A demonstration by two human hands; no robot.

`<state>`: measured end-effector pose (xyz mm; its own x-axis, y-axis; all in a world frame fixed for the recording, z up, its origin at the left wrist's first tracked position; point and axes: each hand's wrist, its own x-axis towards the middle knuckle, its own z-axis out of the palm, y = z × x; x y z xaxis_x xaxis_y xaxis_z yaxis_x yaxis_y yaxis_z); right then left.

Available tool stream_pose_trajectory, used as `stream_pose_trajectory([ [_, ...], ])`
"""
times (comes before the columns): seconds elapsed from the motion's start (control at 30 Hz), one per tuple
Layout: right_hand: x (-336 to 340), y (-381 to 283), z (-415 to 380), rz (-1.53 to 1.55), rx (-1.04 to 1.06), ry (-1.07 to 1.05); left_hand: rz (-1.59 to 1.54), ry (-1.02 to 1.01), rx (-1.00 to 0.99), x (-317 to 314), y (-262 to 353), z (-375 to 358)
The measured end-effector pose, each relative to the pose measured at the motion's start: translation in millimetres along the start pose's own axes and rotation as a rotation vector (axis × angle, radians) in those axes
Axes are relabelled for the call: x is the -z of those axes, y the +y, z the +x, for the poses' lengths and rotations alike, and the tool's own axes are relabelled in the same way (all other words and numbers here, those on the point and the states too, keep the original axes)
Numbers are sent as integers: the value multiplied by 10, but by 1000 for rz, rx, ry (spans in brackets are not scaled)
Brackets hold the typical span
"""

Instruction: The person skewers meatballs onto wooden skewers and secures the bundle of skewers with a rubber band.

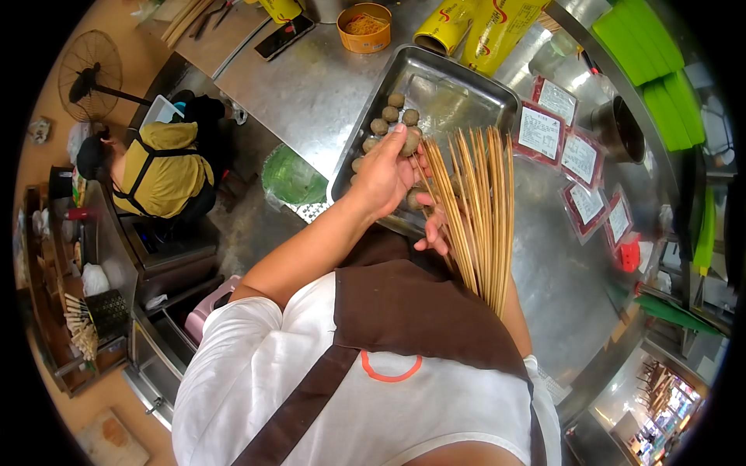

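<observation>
My left hand (381, 177) is over the near side of a metal tray (460, 76), with a grey-brown meatball (412, 143) pinched between thumb and fingers. Several more meatballs (390, 113) lie in the tray's left part, some hidden under that hand. To the right, my right hand (435, 229) has curled fingers around a large bunch of thin wooden skewers (483, 210). Their upper ends fan out over the tray, and the bunch covers most of that hand and part of its forearm. One skewer tip reaches close to the pinched meatball.
Yellow packages (497, 35) and an orange tub (364, 28) stand behind the tray; a phone (285, 37) lies farther left. Sealed red packs with white labels (540, 132) are spread at right, near a dark metal pot (619, 130). A person in a yellow shirt (167, 167) bends down at left.
</observation>
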<state>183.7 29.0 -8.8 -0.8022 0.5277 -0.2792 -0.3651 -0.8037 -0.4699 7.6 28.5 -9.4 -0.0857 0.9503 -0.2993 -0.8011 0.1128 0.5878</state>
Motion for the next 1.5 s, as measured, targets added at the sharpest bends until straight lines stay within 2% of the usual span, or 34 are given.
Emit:
stream_pose_trajectory([
  [0.1,-37,-21,-5,63,13,-102,22,-9,3,-2,-2,-12],
  [0.3,-121,46,-27,-217,75,231,1,-3,19,24,-14,19],
  [0.4,-178,12,-53,-318,78,240,27,3,40,119,-47,54],
  [0.47,-188,-11,-61,-291,50,224,49,-14,50,122,-57,61],
  [0.57,-133,-28,-49,-160,-29,148,1,72,47,69,-39,53],
  [0.67,-148,-2,-49,-227,32,173,-23,86,69,73,-5,57],
  [0.87,-181,-40,-64,-147,-23,157,18,78,34,33,-23,10],
  [0.97,-160,-1,-56,-247,5,180,86,61,15,43,-21,8],
  [1.1,-164,-3,-58,-213,-24,196,79,39,-26,-4,-33,-21],
  [1.17,-38,16,-47,-5,-32,22,69,43,-33,-25,-41,-33],
  [1.27,5,2,-21,-6,-29,-74,96,46,-37,-59,-52,-59],
  [1.4,18,33,-51,-136,45,-10,115,55,-65,-149,-90,-108],
  [1.5,-14,15,-41,62,46,60,97,17,-98,-181,-131,-147],
])
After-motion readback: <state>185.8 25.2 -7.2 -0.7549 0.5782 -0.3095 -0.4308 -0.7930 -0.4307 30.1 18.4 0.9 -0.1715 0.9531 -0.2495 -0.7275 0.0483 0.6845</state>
